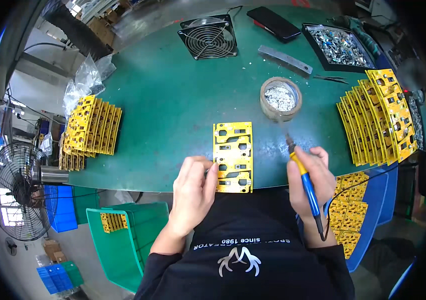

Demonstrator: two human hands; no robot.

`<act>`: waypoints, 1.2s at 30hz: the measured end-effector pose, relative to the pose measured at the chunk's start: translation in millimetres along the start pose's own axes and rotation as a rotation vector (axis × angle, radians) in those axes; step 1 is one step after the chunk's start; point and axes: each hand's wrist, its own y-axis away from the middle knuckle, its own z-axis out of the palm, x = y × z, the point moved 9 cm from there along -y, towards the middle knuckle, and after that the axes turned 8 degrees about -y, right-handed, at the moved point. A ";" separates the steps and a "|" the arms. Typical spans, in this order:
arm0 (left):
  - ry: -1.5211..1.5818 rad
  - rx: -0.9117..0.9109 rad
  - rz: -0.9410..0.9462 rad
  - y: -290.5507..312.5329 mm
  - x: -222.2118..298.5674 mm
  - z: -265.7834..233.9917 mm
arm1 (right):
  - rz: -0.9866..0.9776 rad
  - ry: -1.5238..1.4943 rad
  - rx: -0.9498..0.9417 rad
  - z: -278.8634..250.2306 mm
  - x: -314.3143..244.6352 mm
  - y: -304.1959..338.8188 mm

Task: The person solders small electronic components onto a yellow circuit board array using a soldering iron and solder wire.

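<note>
A yellow circuit board panel (233, 156) with cutouts and small dark parts lies flat at the table's front edge. My left hand (193, 187) is closed, thumb and index finger together at the board's left edge; whatever is between them is too small to tell. My right hand (312, 182) grips a soldering iron (307, 187) with a blue and yellow handle, right of the board and apart from it. Its tip points up toward a round tub (297, 107) of silvery scraps, just short of its near rim, with a faint wisp like smoke there.
Stacked yellow boards stand left (93, 125) and right (378, 120) on the green table (163, 90). At the back are a small black fan (209, 42), a metal bar (285, 61), tweezers (330, 79) and a parts tray (338, 47). Below the edge are a green bin (123, 250) and a blue bin (380, 200).
</note>
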 end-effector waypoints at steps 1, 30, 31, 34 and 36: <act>-0.002 0.000 0.000 -2.5 -1.1 2.3 | 0.013 -0.029 -0.020 2.6 -2.1 3.5; -0.264 -0.129 0.373 -2.2 27.6 35.6 | 0.043 -0.204 -0.155 28.0 -17.0 11.9; -0.264 -0.129 0.373 -2.2 27.9 35.0 | 0.043 -0.204 -0.154 28.2 -16.9 11.8; -0.326 -0.133 0.377 -0.9 30.1 33.4 | 0.049 -0.198 -0.157 28.5 -16.5 12.5; -0.358 -0.157 0.351 -0.8 28.2 34.5 | 0.056 -0.199 -0.152 28.0 -16.6 12.1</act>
